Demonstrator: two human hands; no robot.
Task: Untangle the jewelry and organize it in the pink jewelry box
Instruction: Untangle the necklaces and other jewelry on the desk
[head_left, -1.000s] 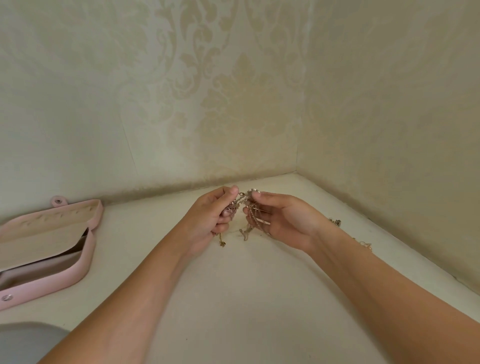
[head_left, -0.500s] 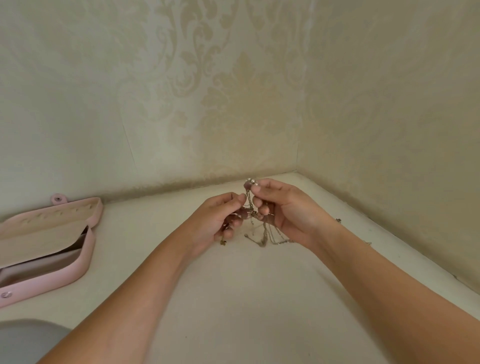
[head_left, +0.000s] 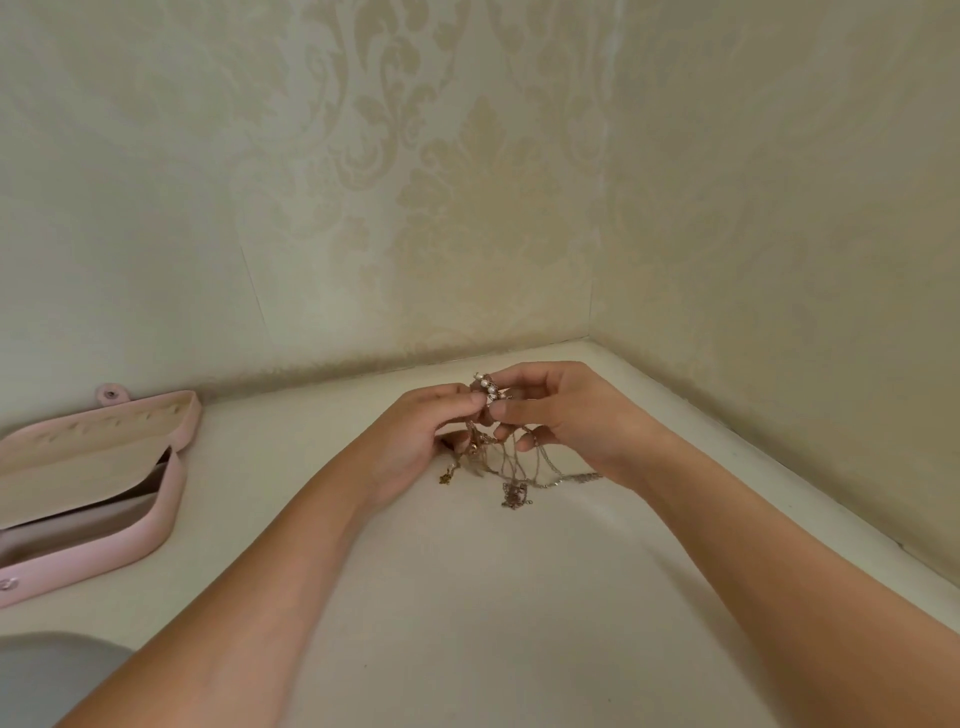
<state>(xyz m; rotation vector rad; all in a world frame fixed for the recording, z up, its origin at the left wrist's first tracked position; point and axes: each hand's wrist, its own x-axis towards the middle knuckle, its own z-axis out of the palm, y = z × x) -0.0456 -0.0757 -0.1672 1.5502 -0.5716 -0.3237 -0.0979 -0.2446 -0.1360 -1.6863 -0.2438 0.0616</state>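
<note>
Jewelry tangle (head_left: 496, 441) hangs well right of the open pink jewelry box (head_left: 166, 499), pinched at its pearl top by left hand (head_left: 415, 439) and right hand (head_left: 569, 415) together. Chains (head_left: 519, 462) drop straight down, tips down at the table (head_left: 467, 597). Left hand's nearer the box, tabletop stretching between; wall corner (head_left: 592, 312) crowds the far side.

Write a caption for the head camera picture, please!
Left hand and right hand pinch tangled jewelry over the table; pink jewelry box lies open nearby.
</note>
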